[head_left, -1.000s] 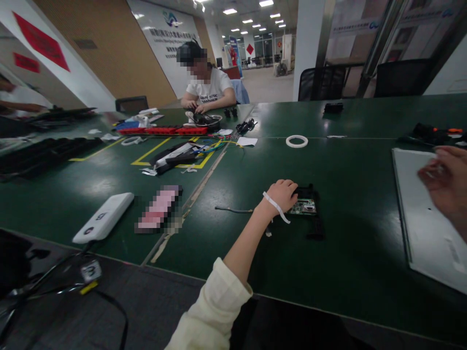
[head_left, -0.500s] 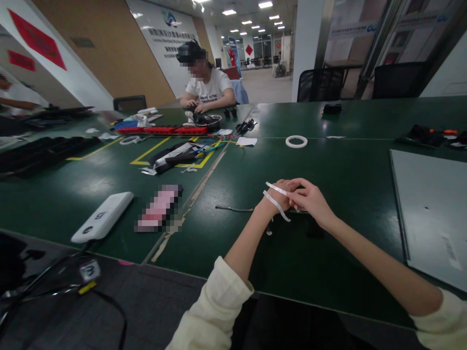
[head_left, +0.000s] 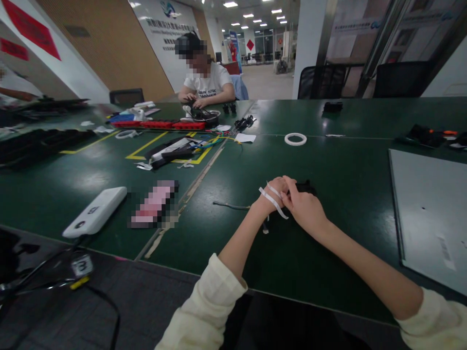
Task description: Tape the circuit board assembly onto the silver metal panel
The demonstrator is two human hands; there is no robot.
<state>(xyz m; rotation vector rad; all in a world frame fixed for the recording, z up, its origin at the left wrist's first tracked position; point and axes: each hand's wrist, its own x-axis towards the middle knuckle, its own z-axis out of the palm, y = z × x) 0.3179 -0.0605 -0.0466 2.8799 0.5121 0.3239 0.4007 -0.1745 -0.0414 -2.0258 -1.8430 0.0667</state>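
Note:
My left hand [head_left: 274,191] rests on the green table [head_left: 343,175], fingers curled over a black part [head_left: 305,185] that is mostly hidden behind both hands. Two white tape strips [head_left: 272,199] lie across its wrist and back. My right hand [head_left: 305,208] lies against the left hand. Its fingertips are pressed together at the upper strip. A thin grey cable [head_left: 231,205] lies just left of my left wrist.
A grey panel [head_left: 430,214] lies flat at the right. A white tape roll [head_left: 295,139] sits farther back, and black tools [head_left: 425,135] at the far right. A white device [head_left: 95,212] and a pink item [head_left: 153,204] lie left. A person [head_left: 206,80] works across the table.
My right hand left the grey panel and came over to my left hand, closing on a tape strip. The board under the left hand is now covered.

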